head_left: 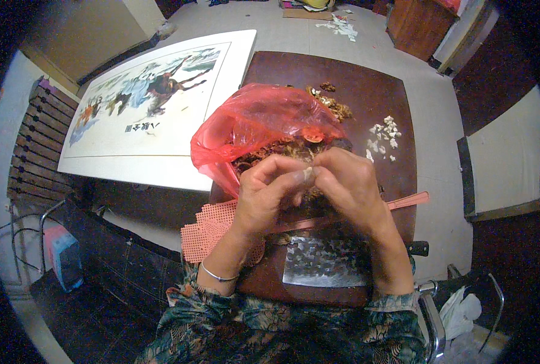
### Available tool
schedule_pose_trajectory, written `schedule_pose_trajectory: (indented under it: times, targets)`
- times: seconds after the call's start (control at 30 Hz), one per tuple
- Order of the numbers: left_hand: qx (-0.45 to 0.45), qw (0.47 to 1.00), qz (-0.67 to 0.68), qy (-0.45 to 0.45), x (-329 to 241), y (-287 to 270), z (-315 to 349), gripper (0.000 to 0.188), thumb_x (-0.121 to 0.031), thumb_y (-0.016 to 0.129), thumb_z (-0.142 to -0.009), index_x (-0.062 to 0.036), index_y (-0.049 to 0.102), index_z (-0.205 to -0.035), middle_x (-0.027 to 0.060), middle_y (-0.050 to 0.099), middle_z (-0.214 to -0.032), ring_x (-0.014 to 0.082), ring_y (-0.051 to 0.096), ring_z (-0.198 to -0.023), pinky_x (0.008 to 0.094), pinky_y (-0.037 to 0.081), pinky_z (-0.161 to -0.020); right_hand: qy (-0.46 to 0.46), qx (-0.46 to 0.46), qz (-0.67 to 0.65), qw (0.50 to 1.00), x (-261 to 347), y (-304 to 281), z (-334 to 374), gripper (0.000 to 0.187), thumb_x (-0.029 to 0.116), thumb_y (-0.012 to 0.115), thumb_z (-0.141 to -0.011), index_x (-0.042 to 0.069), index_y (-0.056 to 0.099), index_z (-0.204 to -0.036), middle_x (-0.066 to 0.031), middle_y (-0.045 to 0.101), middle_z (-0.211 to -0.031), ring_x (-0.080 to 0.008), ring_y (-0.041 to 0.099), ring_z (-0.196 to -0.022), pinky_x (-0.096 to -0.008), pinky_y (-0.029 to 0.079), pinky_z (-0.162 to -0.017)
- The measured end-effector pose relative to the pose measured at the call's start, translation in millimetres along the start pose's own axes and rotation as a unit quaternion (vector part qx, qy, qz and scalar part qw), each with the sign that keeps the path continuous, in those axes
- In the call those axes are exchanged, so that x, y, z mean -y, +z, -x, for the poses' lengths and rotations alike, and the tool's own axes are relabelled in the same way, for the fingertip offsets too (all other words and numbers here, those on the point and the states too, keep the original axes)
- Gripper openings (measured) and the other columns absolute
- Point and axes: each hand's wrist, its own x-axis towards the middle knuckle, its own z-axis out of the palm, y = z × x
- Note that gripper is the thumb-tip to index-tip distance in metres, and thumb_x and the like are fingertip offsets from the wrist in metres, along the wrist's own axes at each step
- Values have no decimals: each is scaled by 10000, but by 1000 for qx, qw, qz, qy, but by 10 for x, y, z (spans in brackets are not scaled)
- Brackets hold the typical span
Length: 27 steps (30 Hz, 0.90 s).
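My left hand [266, 191] and my right hand [350, 185] meet over the table, fingertips pinched together around a small pale piece [308, 174]. Its kind is hard to make out between the fingers. Just beyond them a red plastic bag [246, 118] lies open, with brown, dry-looking bits [264, 151] in its mouth. Small white pieces [384, 138] are scattered to the right of the bag, and brown scraps [337, 108] lie behind it. Under my forearms are a cleaver [324, 262] with a broad dark-mottled blade and a pink fly swatter [409, 201], its perforated head by my left wrist.
The dark brown tabletop [373, 79] carries all this. A white panel with a painting of horses [155, 91] adjoins it at the left. A dark cloth-covered seat [118, 273] stands at the lower left, a metal-framed chair [431, 303] at the lower right. Paper scraps [343, 27] litter the far floor.
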Motion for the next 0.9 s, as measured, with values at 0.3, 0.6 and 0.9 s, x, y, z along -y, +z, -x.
schedule_pose_trajectory:
  times: [0.3, 0.6, 0.9]
  targets:
    - [36, 993, 113, 11, 25, -55, -45, 210, -92, 515, -902, 14, 533, -1082, 125, 616, -877, 124, 532, -554, 187, 387, -426, 12, -37, -12, 999, 24, 17, -12, 91, 75, 566, -833, -7, 577, -795, -153, 586, -707, -322, 598, -634, -401, 463, -575]
    - [27, 995, 100, -1, 19, -81, -43, 235, -118, 499, -923, 23, 529, -1109, 103, 611, -831, 112, 523, -540, 180, 374, -417, -55, -50, -25, 997, 8, 31, -26, 87, 55, 614, -805, -5, 620, -868, -128, 596, -788, -244, 600, -653, -339, 471, -569]
    - [-6, 997, 68, 22, 14, -33, -12, 214, -109, 582, -887, 26, 579, -1053, 43, 608, -769, 68, 503, -551, 178, 371, -473, -32, -9, -39, 999, 74, 10, -27, 113, 44, 651, -790, -11, 620, -883, -124, 613, -788, -230, 614, -669, -316, 482, -579]
